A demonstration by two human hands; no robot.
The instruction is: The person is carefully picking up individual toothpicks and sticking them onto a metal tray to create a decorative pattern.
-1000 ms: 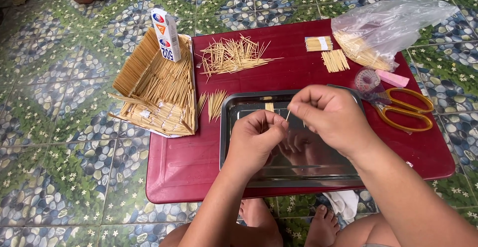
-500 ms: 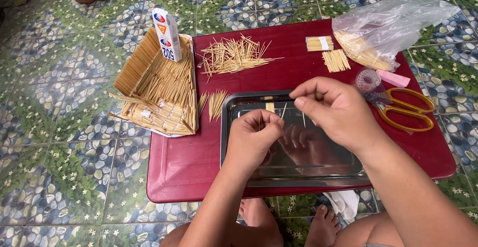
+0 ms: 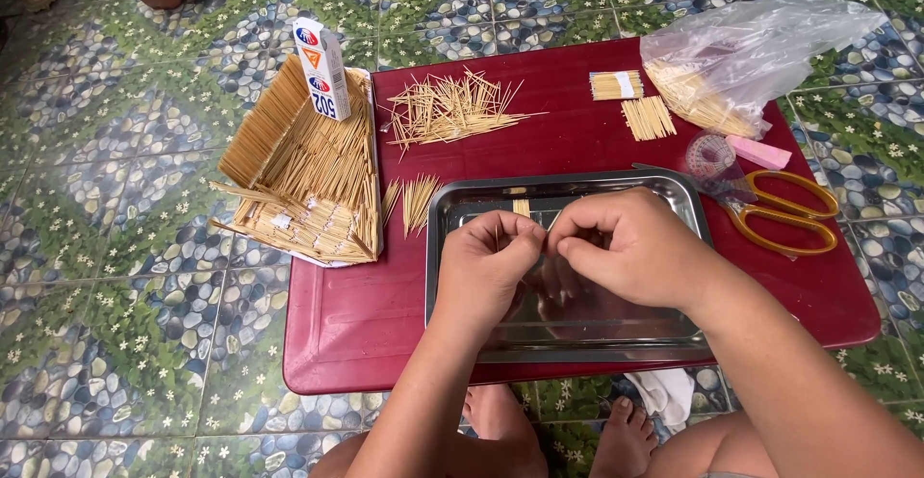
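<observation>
Two hands meet over the steel tray [image 3: 674, 199], fingertips touching at its centre. I see my left hand [image 3: 486, 266] pinched shut on a thin toothpick [image 3: 498, 234] that stands nearly upright, its long axis running from 12 to 6 o'clock. My right hand [image 3: 630, 247] sits at 3 o'clock of the left, fingers curled closed; I think it grips a second stick, but its knuckles hide it. Loose toothpicks [image 3: 452, 110] lie at 11 o'clock on the red desk [image 3: 366, 324], the toothpick model [image 3: 298, 175] at 9 o'clock, the yellow scissors [image 3: 780, 213] at 3 o'clock. The left hand is nearer the small fan of sticks [image 3: 414, 204].
</observation>
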